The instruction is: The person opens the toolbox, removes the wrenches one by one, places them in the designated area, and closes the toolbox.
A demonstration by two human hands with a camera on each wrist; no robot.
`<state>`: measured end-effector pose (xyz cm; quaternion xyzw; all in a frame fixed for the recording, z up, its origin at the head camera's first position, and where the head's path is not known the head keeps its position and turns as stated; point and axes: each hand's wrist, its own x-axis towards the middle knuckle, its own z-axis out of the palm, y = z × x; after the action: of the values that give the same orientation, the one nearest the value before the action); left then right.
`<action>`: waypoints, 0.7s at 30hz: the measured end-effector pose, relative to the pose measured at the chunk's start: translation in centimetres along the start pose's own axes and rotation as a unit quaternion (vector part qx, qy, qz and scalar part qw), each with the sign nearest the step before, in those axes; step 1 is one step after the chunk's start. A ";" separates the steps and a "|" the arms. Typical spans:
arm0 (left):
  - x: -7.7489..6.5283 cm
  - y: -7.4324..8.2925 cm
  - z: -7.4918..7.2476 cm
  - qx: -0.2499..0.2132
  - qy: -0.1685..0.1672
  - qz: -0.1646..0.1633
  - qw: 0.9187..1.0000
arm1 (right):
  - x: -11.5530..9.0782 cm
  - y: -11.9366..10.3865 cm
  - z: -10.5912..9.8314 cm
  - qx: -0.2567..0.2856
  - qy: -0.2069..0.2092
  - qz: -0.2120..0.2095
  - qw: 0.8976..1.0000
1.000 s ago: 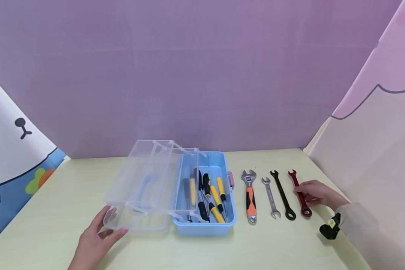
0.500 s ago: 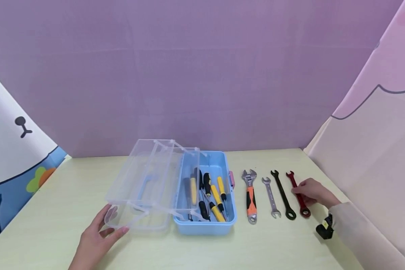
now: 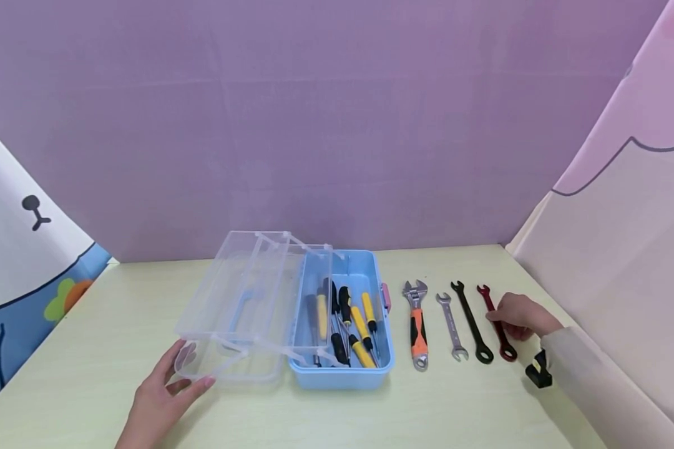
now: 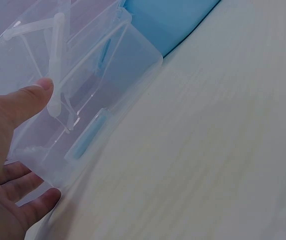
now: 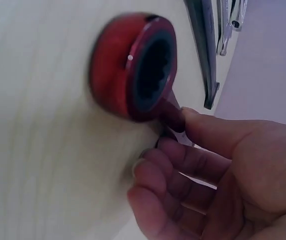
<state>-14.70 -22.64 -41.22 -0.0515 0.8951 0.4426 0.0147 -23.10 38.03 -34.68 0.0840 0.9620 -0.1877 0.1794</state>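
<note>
My right hand (image 3: 522, 316) pinches the red combination wrench (image 3: 486, 299) between thumb and fingers, partway along its shaft. Close up in the right wrist view, its toothed ring end (image 5: 133, 67) faces the camera beyond the thumb. My left hand (image 3: 160, 396) is spread at the near left corner of the clear toolbox lid (image 3: 202, 312), which is folded back with its trays. In the left wrist view, the thumb (image 4: 28, 102) extends across the lid and the fingers (image 4: 40, 205) lie at its outer edge. The blue toolbox base (image 3: 342, 379) holds several black and yellow-handled screwdrivers (image 3: 358, 324).
Left of the red wrench lie a black combination wrench (image 3: 472, 321), a silver open-end wrench (image 3: 452, 327) and an orange-handled adjustable wrench (image 3: 417, 324), roughly parallel. A purple cloth (image 3: 337, 125) hangs behind the pale table (image 3: 427, 411). Printed cloths stand at both sides.
The red wrench has shifted slightly left, towards the black one, with my right hand gripping it. My left hand and the lid have stayed in place.
</note>
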 end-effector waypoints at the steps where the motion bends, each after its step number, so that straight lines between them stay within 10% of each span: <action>1: 0.0 0.0 0.0 0.000 0.001 0.001 1.000 | 0.0 -0.1 0.0 -0.005 -0.001 -0.002 1.000; 21: 0.1 0.5 -0.1 -0.015 -0.016 -0.022 1.000 | -0.4 -0.2 0.2 -0.015 0.030 -0.017 0.999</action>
<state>-14.81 -22.38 -40.77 -0.0642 0.8864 0.4568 0.0382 -22.75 37.74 -34.68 0.0701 0.9710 -0.1740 0.1485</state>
